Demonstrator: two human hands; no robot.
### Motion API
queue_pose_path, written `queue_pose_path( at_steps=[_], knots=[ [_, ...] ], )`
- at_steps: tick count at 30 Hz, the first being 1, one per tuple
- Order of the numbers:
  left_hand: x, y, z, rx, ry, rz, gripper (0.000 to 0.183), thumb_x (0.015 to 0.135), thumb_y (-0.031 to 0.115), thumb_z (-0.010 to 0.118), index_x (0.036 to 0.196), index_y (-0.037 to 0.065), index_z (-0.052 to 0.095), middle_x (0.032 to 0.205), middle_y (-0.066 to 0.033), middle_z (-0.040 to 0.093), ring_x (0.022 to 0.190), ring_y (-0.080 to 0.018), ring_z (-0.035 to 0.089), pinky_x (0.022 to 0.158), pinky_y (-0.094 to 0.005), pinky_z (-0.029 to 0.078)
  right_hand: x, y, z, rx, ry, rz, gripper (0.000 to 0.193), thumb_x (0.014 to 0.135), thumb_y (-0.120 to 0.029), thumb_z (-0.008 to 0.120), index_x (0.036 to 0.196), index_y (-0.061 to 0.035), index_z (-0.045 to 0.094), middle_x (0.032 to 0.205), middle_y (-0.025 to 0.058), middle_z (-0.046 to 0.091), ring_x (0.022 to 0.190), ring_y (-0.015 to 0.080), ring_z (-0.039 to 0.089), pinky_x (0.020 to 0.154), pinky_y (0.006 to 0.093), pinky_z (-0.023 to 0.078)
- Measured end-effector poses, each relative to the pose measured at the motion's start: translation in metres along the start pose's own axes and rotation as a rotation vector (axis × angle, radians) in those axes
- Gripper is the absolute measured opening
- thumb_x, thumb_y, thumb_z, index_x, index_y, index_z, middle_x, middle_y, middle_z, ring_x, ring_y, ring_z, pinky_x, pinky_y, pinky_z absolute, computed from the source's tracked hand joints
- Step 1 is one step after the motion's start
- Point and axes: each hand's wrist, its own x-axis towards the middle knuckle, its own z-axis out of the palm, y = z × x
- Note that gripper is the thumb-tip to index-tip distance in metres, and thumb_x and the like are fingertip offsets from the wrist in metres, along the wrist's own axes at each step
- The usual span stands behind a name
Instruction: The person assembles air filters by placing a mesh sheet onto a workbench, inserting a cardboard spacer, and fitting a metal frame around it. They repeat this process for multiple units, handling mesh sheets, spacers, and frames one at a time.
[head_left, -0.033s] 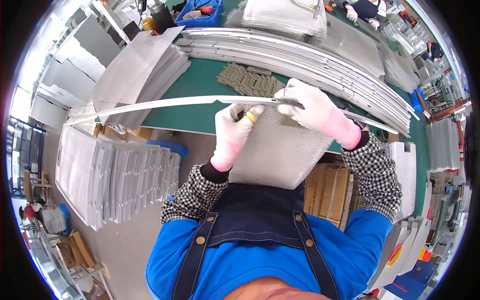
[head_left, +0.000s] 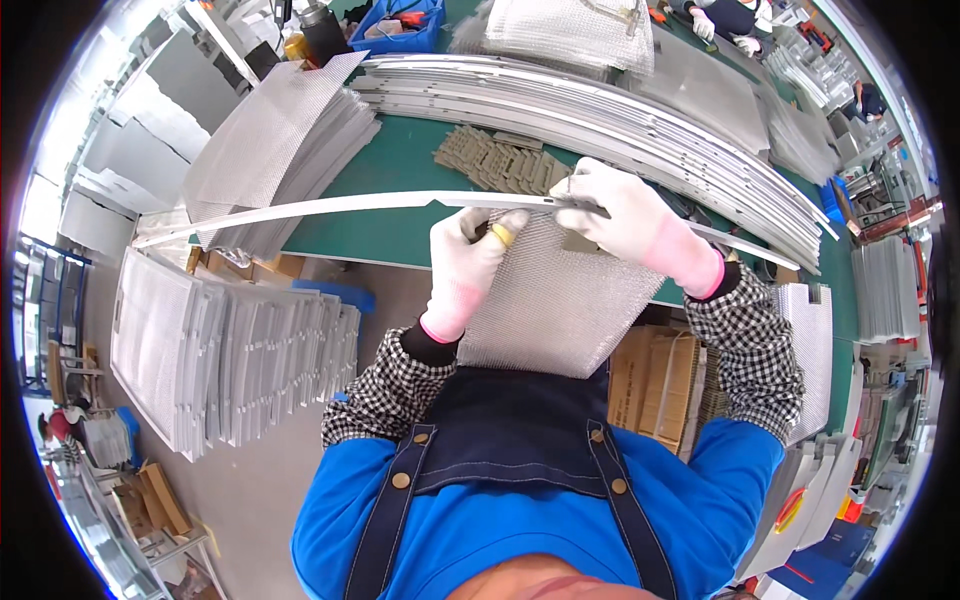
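A person in white gloves, a checked shirt and a blue apron stands at a green table (head_left: 400, 160), working on a sheet of silver mesh (head_left: 560, 300). The left hand (head_left: 470, 262) is closed in a pinch on the mesh's far edge, where a long thin metal strip (head_left: 330, 206) runs across. The right hand (head_left: 620, 215) is curled shut over the strip, pressing it onto that edge. The mesh hangs from the table's near edge toward the person's chest. To do this well, the strip probably needs to stay level and seated along the whole edge, with both hands close together. At the far left, a blue bin (head_left: 405, 28) holds small tools, too small to identify. Stacked metal strips (head_left: 620, 95) lie far across the table.
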Motion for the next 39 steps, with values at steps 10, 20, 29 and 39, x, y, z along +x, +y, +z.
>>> queue_pose_path(
  at_steps=[10,20,29,39],
  knots=[
    [-0.008,0.003,-0.011,-0.285,-0.105,-0.048,0.023,0.084,0.008,0.08,0.102,-0.003,0.071,0.091,-0.0024,0.072,0.079,-0.0065,0.062,0.072,-0.0228,0.049,-0.038,0.028,-0.033,0.058,-0.204,0.003,0.03,0.089,-0.022,0.067,0.109,-0.0005,0.065,0.091,0.0136,0.057,0.083,0.0277,0.06,0.077,0.0362,0.049],
    [-0.015,0.028,-0.002,-0.111,-0.169,-0.078,0.023,0.082,0.01,0.083,0.09,0.003,0.063,0.079,0.0015,0.063,0.072,-0.0033,0.057,0.065,-0.0201,0.046,-0.039,0.004,-0.017,-0.047,-0.102,-0.108,0.023,0.085,-0.013,0.07,0.104,-0.0018,0.061,0.089,0.0159,0.054,0.083,0.0356,0.06,0.073,0.0412,0.048],
    [-0.019,0.025,-0.002,-0.135,-0.222,-0.098,0.026,0.078,0.009,0.084,0.091,0.003,0.062,0.087,-0.0006,0.064,0.08,-0.0066,0.058,0.073,-0.022,0.047,-0.056,-0.001,-0.026,-0.009,-0.202,0.028,0.021,0.091,-0.022,0.063,0.103,-0.005,0.059,0.093,0.0157,0.059,0.087,0.0361,0.062,0.075,0.0431,0.049],
    [-0.013,0.022,0.006,-0.116,-0.343,-0.028,0.026,0.079,0.011,0.085,0.09,0.004,0.062,0.078,0.0028,0.062,0.072,-0.0026,0.055,0.064,-0.0199,0.044,-0.062,-0.009,-0.021,-0.142,-0.093,-0.06,0.019,0.091,-0.024,0.063,0.095,-0.0071,0.057,0.088,0.0127,0.058,0.082,0.0316,0.064,0.068,0.0403,0.051]
  ],
)
